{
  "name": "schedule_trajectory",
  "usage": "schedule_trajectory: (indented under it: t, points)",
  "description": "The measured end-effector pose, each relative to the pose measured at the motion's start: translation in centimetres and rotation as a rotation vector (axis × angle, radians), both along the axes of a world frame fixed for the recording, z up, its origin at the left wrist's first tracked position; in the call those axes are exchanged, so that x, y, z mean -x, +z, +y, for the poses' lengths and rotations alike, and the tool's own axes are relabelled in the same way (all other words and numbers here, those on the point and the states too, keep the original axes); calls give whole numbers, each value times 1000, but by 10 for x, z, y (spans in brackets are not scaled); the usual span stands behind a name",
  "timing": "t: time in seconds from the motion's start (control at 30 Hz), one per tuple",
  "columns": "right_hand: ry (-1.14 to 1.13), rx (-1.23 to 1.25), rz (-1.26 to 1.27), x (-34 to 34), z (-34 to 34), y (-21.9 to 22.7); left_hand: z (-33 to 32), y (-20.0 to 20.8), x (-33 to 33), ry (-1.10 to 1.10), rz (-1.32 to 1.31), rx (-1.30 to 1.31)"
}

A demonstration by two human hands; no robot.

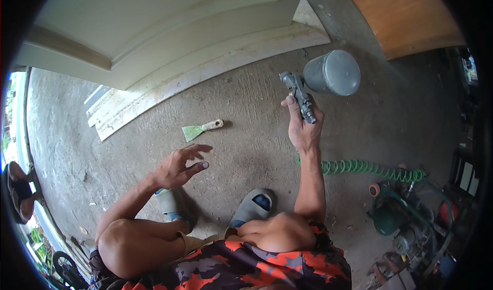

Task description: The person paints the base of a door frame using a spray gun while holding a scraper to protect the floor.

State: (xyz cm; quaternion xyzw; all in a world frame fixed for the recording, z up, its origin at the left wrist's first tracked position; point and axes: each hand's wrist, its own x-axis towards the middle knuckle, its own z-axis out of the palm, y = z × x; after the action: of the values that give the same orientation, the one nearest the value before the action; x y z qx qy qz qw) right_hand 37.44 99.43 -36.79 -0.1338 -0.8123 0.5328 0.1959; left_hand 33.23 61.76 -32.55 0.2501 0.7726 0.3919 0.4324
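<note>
My right hand is wrapped round the grip of a spray gun, holding it up over the floor. The gun's round grey paint cup sticks out to the right. Over my left knee, my left hand hangs in the air, fingers apart, holding nothing. Beyond it on the concrete lies a putty knife with a pale green blade and a whitish handle. A pale panelled door stands at the far left, above a long stained white board.
A green coiled air hose runs along the right towards a compressor amid clutter. An orange-brown wooden panel is at the far right. Grey slippers are on my feet. A dark sandal shows at the left edge.
</note>
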Motion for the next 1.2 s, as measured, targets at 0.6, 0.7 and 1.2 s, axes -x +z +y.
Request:
schedule_trajectory:
  t: [0.6,0.7,1.2]
  points:
    - [-23,177,-372,47,-12,104,-148,-61,-34,284,-28,-118]
    - [-31,211,-358,69,-29,97,-163,-67,-38,337,39,-112]
    - [-70,191,-73,76,-90,-21,-160,-73,-56,297,-14,-98]
